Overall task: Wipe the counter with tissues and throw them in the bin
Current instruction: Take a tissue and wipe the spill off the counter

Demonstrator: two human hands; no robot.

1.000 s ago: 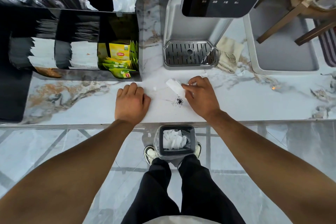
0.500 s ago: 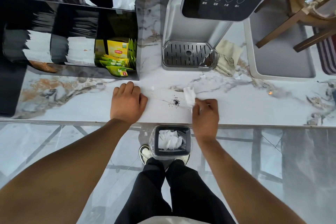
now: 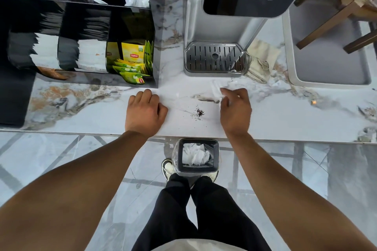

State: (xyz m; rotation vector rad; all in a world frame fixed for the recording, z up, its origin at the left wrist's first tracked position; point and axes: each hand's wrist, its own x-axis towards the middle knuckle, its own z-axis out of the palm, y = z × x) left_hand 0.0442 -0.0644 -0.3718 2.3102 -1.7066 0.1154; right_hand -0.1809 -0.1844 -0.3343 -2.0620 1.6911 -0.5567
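Observation:
A white tissue (image 3: 216, 90) is pinched in my right hand (image 3: 235, 111), which rests on the marble counter (image 3: 285, 116) just in front of the water dispenser's drip tray. A small pile of dark crumbs (image 3: 199, 112) lies on the counter between my hands, left of and nearer to me than the tissue. My left hand (image 3: 145, 113) lies knuckles up on the counter near its front edge, fingers curled, holding nothing. On the floor below the counter edge stands a small black bin (image 3: 196, 156) with crumpled white tissues inside, right at my feet.
A water dispenser (image 3: 228, 26) with a metal drip tray (image 3: 214, 58) stands at the back. A beige cloth (image 3: 261, 61) lies right of the tray. A black organiser (image 3: 81, 43) with sachets and tea bags fills the left. A grey tray (image 3: 326, 63) sits far right.
My right hand moved with the tissue from near the counter's front edge to farther back and right, away from the crumbs. The left hand stayed put. The crumbs have not moved.

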